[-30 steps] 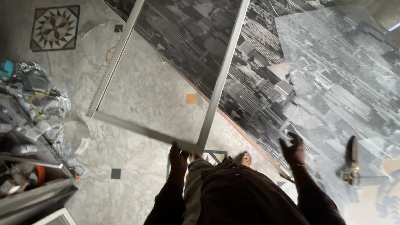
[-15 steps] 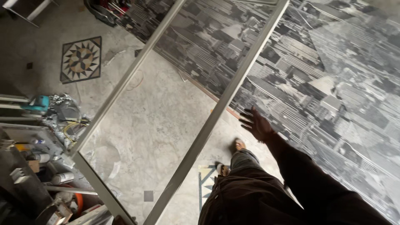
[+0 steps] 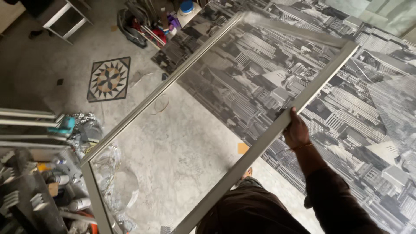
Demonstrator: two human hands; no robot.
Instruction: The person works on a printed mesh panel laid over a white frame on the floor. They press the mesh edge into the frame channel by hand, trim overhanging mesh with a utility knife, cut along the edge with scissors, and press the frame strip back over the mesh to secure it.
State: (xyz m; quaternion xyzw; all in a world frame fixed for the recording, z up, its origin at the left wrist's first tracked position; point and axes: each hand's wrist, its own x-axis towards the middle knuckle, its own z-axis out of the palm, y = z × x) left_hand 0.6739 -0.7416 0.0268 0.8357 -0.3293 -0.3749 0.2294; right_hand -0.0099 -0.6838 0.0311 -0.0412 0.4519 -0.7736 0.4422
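- Right hand (image 3: 297, 130): fingers wrapped around the right rail of the frame, about midway along it; dark sleeve to the wrist.
- Left hand: out of view.
- Metal frame (image 3: 173, 84): 1 large rectangular silver frame, held tilted above the floor, its far end toward the wall, its near corner low at the left.
- Floor (image 3: 182, 151): grey marble, 1 star-pattern inlay tile (image 3: 108, 79) near its far left.
- Wall mural (image 3: 346, 112): grey cityscape print, right side.
- Clutter (image 3: 39, 182): cans, tools and metal profiles at the floor's left edge.
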